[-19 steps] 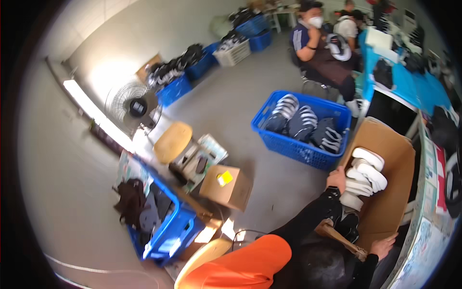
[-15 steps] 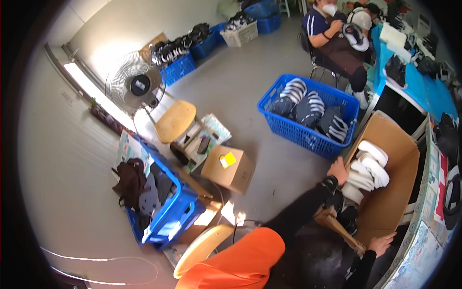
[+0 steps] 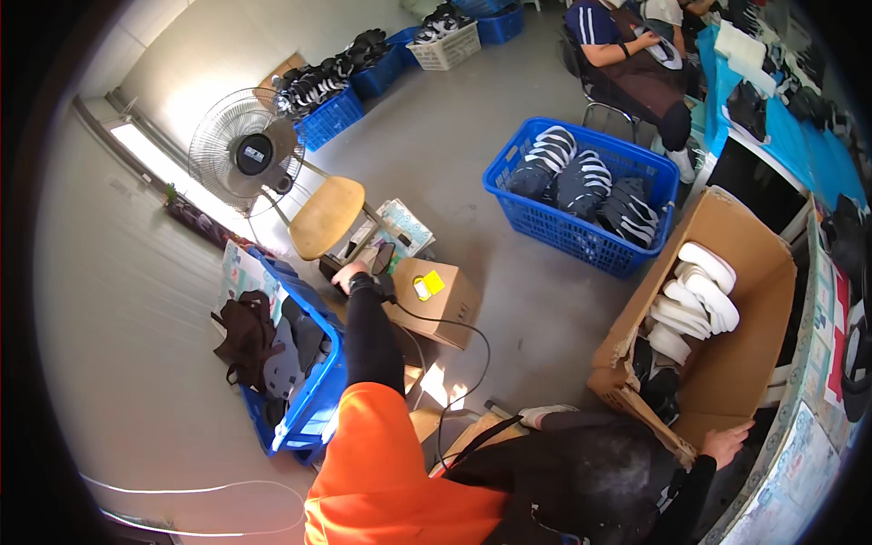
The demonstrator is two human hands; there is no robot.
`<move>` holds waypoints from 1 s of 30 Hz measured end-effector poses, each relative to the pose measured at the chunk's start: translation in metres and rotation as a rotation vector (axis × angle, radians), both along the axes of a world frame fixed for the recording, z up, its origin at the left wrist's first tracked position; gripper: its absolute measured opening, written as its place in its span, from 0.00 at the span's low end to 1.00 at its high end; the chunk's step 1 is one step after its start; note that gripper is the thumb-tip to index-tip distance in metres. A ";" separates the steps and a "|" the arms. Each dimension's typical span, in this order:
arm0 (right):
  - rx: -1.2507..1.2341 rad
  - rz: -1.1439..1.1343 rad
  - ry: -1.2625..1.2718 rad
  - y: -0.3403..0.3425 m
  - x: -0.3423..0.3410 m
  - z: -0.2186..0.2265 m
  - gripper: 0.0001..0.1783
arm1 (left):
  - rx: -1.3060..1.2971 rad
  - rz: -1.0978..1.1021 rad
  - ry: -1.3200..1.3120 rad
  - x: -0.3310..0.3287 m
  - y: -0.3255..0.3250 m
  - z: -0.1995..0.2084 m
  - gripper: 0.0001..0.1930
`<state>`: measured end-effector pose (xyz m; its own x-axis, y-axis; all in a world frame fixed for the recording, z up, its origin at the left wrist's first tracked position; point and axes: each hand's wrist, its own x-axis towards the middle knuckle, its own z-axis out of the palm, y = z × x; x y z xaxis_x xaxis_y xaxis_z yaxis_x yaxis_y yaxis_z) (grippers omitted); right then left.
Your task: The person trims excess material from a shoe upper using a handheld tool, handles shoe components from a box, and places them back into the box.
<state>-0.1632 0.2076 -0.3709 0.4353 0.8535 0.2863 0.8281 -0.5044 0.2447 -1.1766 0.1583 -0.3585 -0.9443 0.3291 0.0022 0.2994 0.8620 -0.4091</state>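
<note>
My left hand [image 3: 349,276] reaches out past the small carton, beside a dark object [image 3: 385,258] near the wooden-seated chair; its fingers are too small and partly hidden to show whether they hold anything. A black cord [image 3: 483,338] loops from near that wrist down toward my lap. At the lower right my right hand [image 3: 724,444] grips the near edge of a big open cardboard box [image 3: 740,363]. White shoe soles [image 3: 699,295] lie piled inside the box, with dark shoes [image 3: 656,377] below them.
A blue basket [image 3: 568,232] of dark, white-striped shoes stands ahead. To the left are another blue basket [image 3: 313,400] with dark pieces, a fan [image 3: 250,154], a wooden-seated chair [image 3: 327,218] and a small carton [image 3: 440,304]. A seated co-worker [image 3: 627,64] handles a shoe beside a blue-covered table [image 3: 799,163].
My left hand has let go of the cardboard box and swung left to the chair and small carton. The right hand stays at the box. The co-worker's hands have lowered with the shoe.
</note>
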 end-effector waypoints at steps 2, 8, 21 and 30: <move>0.049 -0.041 -0.010 -0.004 0.015 -0.013 0.54 | -0.042 -0.149 0.042 -0.033 -0.013 0.025 0.18; -0.037 -0.110 0.179 0.004 -0.027 0.020 0.61 | -0.064 -0.600 -0.027 0.071 0.071 -0.066 0.17; -0.040 -0.157 0.213 -0.004 -0.019 0.036 0.62 | 0.694 -0.858 -1.249 0.593 0.234 -0.017 0.36; -0.008 -0.168 0.267 -0.002 -0.023 0.041 0.62 | 0.654 -1.140 -0.406 0.677 0.186 -0.003 0.26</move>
